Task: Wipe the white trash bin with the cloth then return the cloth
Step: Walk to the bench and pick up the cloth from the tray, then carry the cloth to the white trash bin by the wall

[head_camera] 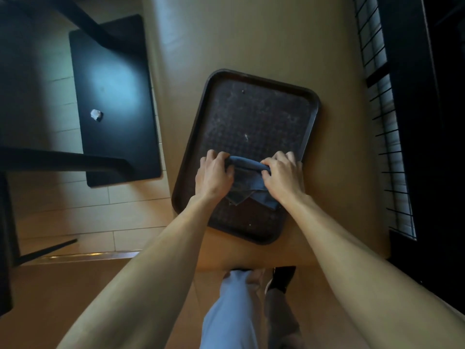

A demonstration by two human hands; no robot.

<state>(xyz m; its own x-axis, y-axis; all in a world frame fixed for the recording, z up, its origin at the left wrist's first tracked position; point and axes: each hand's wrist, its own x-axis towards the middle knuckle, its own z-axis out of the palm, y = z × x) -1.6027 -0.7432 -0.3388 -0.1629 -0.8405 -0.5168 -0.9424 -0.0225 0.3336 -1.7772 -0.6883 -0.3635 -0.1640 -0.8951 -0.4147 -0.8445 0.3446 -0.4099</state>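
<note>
Centre frame: left hand point(214, 172) and right hand point(283, 176) both pinch the folded blue cloth point(247, 177) over the dark textured plastic tray point(310, 137) on the tan bench point(251, 41). White bin not visible. Judged: picking up or returning the cloth, cannot tell which; next move depends on it.

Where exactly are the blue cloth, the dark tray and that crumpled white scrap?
blue cloth point(247, 164): head view, on the rolled top edge between the hands.
dark tray point(254, 112): head view, on its bare textured floor.
crumpled white scrap point(96, 115): head view, its middle, on the black table.

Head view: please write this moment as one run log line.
left hand: grips cloth | right hand: grips cloth | cloth: over dark tray | bin: not in view
</note>
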